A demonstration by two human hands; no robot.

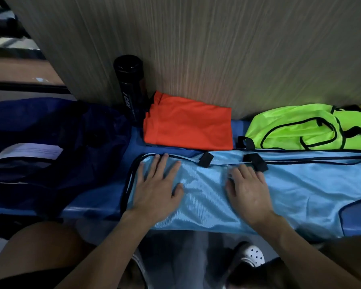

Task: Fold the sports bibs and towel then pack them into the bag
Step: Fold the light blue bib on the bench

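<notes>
A light blue mesh bib point(300, 184) with black trim lies spread along the blue bench point(92, 209). My left hand point(156, 184) presses flat on its left end, fingers straight. My right hand point(248, 186) lies flat on the bib's middle, just below two black strap tabs. Behind the bib, a folded orange bib point(188, 126) sits against the wall. A neon green bib point(306, 126) lies crumpled at the back right. The dark navy bag point(50, 147) sits on the bench at the left, with a white label on it.
A black bottle point(131, 90) stands against the wood-grain wall between the bag and the orange bib. My knees and a white clog point(252, 255) show below the bench's front edge. A yellow item peeks in at the far right edge.
</notes>
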